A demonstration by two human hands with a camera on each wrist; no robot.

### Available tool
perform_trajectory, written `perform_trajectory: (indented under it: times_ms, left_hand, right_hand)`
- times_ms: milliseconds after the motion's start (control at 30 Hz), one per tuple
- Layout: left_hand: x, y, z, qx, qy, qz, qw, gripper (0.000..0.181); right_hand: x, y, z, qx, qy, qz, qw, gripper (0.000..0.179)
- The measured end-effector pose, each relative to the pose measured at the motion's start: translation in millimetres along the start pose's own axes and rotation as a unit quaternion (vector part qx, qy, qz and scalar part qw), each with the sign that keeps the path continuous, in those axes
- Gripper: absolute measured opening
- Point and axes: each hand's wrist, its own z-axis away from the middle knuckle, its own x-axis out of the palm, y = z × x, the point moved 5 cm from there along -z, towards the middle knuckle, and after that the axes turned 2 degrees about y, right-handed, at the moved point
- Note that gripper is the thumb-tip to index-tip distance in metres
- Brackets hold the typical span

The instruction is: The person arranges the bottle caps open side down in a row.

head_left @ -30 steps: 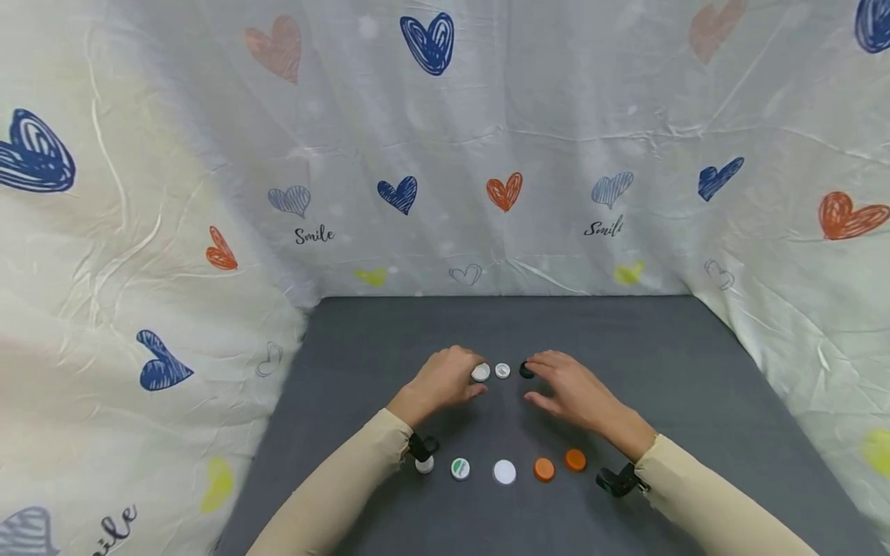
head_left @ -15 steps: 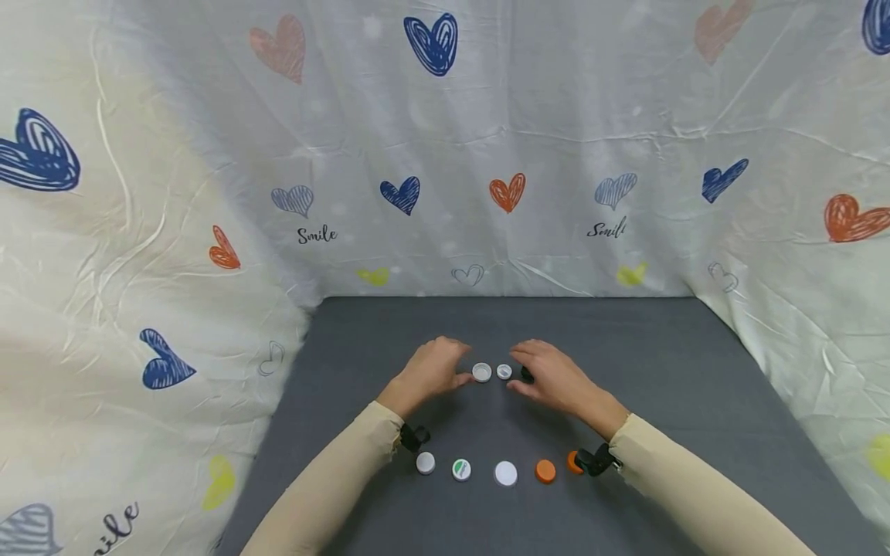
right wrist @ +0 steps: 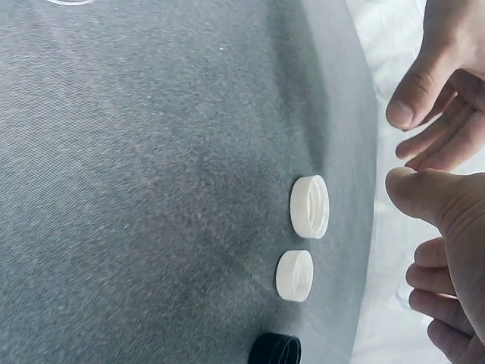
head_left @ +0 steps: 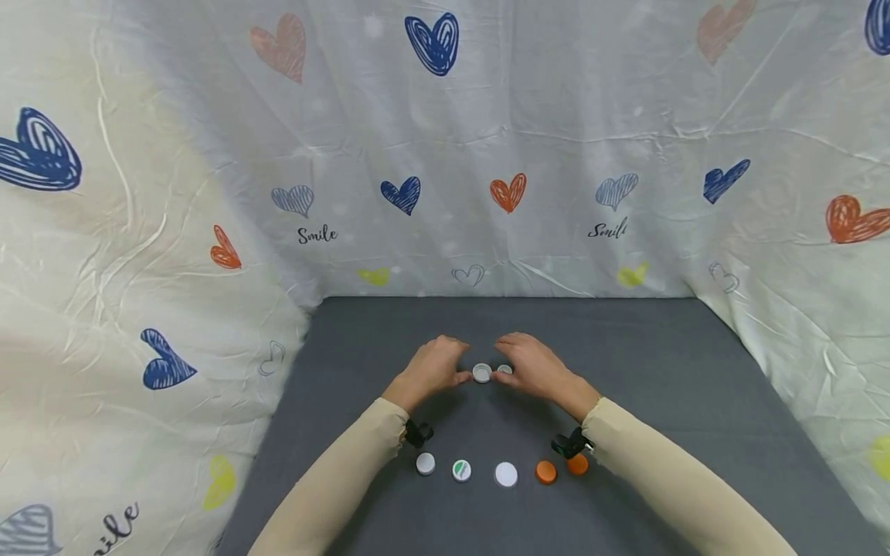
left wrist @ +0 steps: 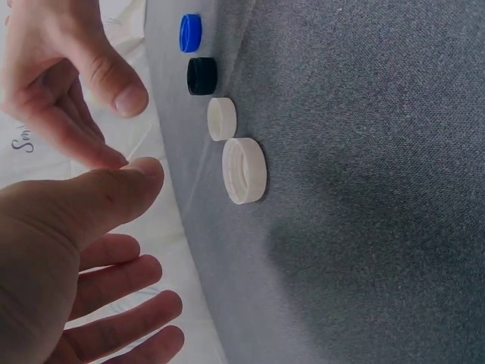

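My left hand hovers just left of the larger white bottle cap, fingers relaxed and thumb toward it. From the other side comes my right hand, partly covering the smaller white bottle cap in the head view. Both hands hold nothing. The left wrist view shows the caps in a row on the table: the larger white one, the smaller white one, a black cap and a blue cap. The two white caps lie with their hollow sides up. In the head view the right hand hides the black and blue caps.
Nearer the person runs a second row on the grey table: a white cap, a white cap with green print, a wider white cap and two orange caps. A heart-printed curtain hangs behind.
My right hand has moved left from beside the black cap to over the smaller white one. My left hand has drawn slightly left, away from the larger white cap. The caps have stayed in place.
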Motion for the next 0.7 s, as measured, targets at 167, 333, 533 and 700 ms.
perform_trajectory:
  times_ms: [167,333,533,700]
  left_hand:
    - [5.2,-1.6,-3.8,0.004,0.002,0.002,1.0000,0.053]
    - [12.1,-3.0,-8.0,0.001,-0.014,0.004,0.9999,0.053]
    - [19.2,-1.8,-12.2,0.002,-0.026,0.007,0.9996,0.051]
    - [25.7,-2.1,-14.4,-0.006,-0.037,0.000,0.9993,0.049]
  right_hand:
    - [4.4,-1.0,-7.9,0.006,-0.003,-0.014,0.9999,0.055]
    - [10.6,-1.9,-13.9,0.009,-0.017,-0.021,0.9996,0.055]
    - [19.6,0.3,-14.9,0.004,-0.027,-0.014,0.9995,0.054]
    - [28.5,3.7,-12.9,-0.005,-0.019,-0.014,0.9997,0.051]
